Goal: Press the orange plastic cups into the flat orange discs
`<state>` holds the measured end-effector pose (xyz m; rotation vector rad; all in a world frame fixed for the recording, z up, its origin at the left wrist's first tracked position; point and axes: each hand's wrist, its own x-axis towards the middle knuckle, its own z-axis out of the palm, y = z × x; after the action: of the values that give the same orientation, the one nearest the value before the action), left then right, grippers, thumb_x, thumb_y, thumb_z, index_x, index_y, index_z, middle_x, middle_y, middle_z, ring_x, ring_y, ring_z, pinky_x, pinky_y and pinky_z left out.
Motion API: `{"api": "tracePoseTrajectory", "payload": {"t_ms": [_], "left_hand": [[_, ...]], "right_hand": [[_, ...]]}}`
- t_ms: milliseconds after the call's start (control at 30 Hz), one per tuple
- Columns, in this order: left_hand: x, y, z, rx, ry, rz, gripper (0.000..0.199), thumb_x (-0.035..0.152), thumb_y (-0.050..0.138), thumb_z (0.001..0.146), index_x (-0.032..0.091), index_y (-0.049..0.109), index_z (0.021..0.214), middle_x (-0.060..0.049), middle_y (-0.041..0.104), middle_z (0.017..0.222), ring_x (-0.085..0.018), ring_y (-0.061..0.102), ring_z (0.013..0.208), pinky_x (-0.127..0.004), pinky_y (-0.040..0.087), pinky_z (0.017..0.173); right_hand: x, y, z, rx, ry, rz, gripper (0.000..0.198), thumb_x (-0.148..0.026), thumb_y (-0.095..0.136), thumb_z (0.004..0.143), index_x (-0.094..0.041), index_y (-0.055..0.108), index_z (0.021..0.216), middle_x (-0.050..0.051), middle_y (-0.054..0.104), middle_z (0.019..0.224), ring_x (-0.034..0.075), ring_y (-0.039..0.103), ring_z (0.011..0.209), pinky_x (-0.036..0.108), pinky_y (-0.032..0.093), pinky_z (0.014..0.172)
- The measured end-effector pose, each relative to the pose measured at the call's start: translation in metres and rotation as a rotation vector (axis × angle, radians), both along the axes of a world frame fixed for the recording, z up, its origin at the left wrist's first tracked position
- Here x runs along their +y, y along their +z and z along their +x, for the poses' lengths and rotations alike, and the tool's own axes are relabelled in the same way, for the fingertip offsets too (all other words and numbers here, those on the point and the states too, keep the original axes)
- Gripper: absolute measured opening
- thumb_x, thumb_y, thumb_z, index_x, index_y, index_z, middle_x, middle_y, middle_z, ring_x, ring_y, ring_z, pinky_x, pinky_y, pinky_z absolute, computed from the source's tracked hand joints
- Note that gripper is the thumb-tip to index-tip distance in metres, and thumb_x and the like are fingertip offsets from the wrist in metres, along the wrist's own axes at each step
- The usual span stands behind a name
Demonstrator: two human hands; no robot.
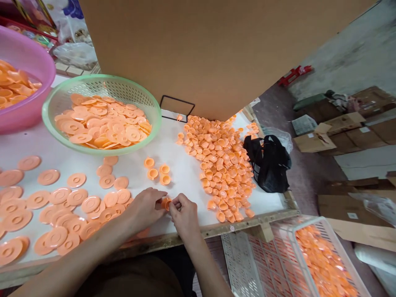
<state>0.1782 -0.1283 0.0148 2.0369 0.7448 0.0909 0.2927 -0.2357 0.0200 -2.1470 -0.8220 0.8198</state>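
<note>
Near the table's front edge, my left hand (152, 205) and my right hand (184, 212) meet at a small orange toy cup (166, 203). The fingers of both hands are closed on it, one hand on each side, and they hide part of the cup. Just beyond them stand several loose orange cups (157, 170) in a small cluster. Many flat orange saucers (64, 214) lie spread and overlapping to the left, some close to my left forearm. On the right is a large heap of orange cups (222, 161).
A green basket (156, 103) of saucers and a pink basin (27, 111) of orange pieces stand at the left. Behind rises a large cardboard panel (216, 53). A black bag (270, 165) sits at the table's right edge. Below is a white crate (309, 280) of orange parts.
</note>
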Motion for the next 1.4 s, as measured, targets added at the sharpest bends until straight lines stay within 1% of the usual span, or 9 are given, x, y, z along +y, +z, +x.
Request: {"api": "tracePoseTrajectory", "payload": {"t_ms": [100, 367, 500, 600, 733, 867, 967, 1133, 1400], "left_hand": [[-0.002, 0.007, 0.007, 0.048, 0.120, -0.207, 0.012, 0.016, 0.060, 0.072, 0.019, 0.068, 0.081, 0.002, 0.065, 0.068, -0.013, 0.057, 0.063, -0.023, 0.041, 0.060], [-0.011, -0.004, 0.014, 0.049, 0.252, -0.329, 0.007, 0.017, 0.052, 0.078, 0.020, 0.050, 0.072, 0.006, 0.059, 0.058, -0.010, 0.054, 0.047, -0.021, 0.038, 0.050], [0.008, 0.008, 0.028, 0.019, 0.270, -0.150, 0.007, 0.020, 0.053, 0.080, 0.018, 0.057, 0.085, 0.005, 0.058, 0.056, -0.012, 0.056, 0.049, -0.022, 0.039, 0.054], [0.021, 0.019, 0.015, 0.047, 0.286, -0.078, 0.031, 0.034, 0.059, 0.081, 0.018, 0.058, 0.107, 0.005, 0.058, 0.057, -0.015, 0.058, 0.054, -0.024, 0.039, 0.056], [0.019, 0.020, -0.034, 0.093, -0.040, 0.119, 0.019, 0.022, 0.064, 0.074, 0.022, 0.065, 0.093, 0.000, 0.063, 0.075, -0.016, 0.056, 0.068, -0.027, 0.037, 0.063], [0.002, 0.011, -0.052, 0.058, -0.343, 0.327, 0.013, 0.011, 0.065, 0.070, 0.021, 0.066, 0.078, -0.003, 0.063, 0.088, -0.020, 0.053, 0.088, -0.033, 0.032, 0.074], [-0.003, 0.004, -0.033, 0.028, -0.231, 0.377, 0.004, 0.018, 0.066, 0.078, 0.020, 0.067, 0.080, -0.004, 0.063, 0.089, -0.021, 0.052, 0.092, -0.036, 0.029, 0.076], [-0.002, -0.006, -0.009, -0.032, -0.163, 0.390, 0.009, 0.024, 0.070, 0.079, 0.020, 0.070, 0.086, -0.004, 0.065, 0.089, -0.022, 0.052, 0.092, -0.038, 0.029, 0.078], [-0.005, -0.007, -0.009, -0.067, -0.122, 0.289, 0.007, 0.017, 0.063, 0.084, 0.019, 0.069, 0.083, -0.004, 0.066, 0.085, -0.020, 0.054, 0.088, -0.037, 0.031, 0.079]], "right_hand": [[-0.002, 0.002, 0.000, -0.044, 0.034, 0.002, 0.015, -0.023, 0.052, 0.078, -0.022, 0.049, 0.064, -0.003, 0.057, 0.053, 0.014, 0.057, 0.053, 0.021, 0.041, 0.049], [0.005, -0.012, -0.008, -0.024, -0.025, 0.069, 0.014, -0.028, 0.051, 0.083, -0.022, 0.056, 0.071, -0.002, 0.060, 0.057, 0.014, 0.059, 0.054, 0.022, 0.044, 0.051], [0.022, 0.001, 0.033, 0.011, 0.090, 0.053, 0.018, -0.029, 0.051, 0.083, -0.020, 0.067, 0.079, -0.001, 0.063, 0.061, 0.015, 0.058, 0.049, 0.025, 0.046, 0.048], [0.027, 0.015, 0.080, -0.429, 0.065, 0.075, 0.026, -0.016, 0.052, 0.078, -0.018, 0.073, 0.094, 0.008, 0.068, 0.089, 0.021, 0.064, 0.077, 0.032, 0.051, 0.069], [0.020, 0.013, 0.121, -0.749, 0.042, -0.037, 0.035, -0.004, 0.049, 0.071, -0.016, 0.075, 0.091, 0.013, 0.066, 0.094, 0.029, 0.057, 0.098, 0.039, 0.048, 0.082], [0.010, 0.003, 0.114, -0.638, -0.018, 0.086, 0.029, -0.012, 0.048, 0.075, -0.019, 0.075, 0.080, 0.009, 0.067, 0.085, 0.028, 0.058, 0.097, 0.041, 0.047, 0.085], [0.001, 0.002, 0.081, -0.520, 0.014, 0.129, 0.028, -0.017, 0.048, 0.076, -0.020, 0.074, 0.086, 0.004, 0.070, 0.077, 0.021, 0.063, 0.078, 0.033, 0.051, 0.077], [-0.011, -0.002, 0.024, 0.021, 0.018, 0.104, 0.014, -0.019, 0.051, 0.068, -0.021, 0.063, 0.076, -0.004, 0.061, 0.054, 0.013, 0.056, 0.048, 0.022, 0.044, 0.047], [0.001, -0.003, 0.010, 0.137, -0.091, 0.005, 0.007, -0.024, 0.057, 0.067, -0.021, 0.056, 0.060, -0.004, 0.056, 0.046, 0.012, 0.053, 0.043, 0.020, 0.039, 0.040]]}}
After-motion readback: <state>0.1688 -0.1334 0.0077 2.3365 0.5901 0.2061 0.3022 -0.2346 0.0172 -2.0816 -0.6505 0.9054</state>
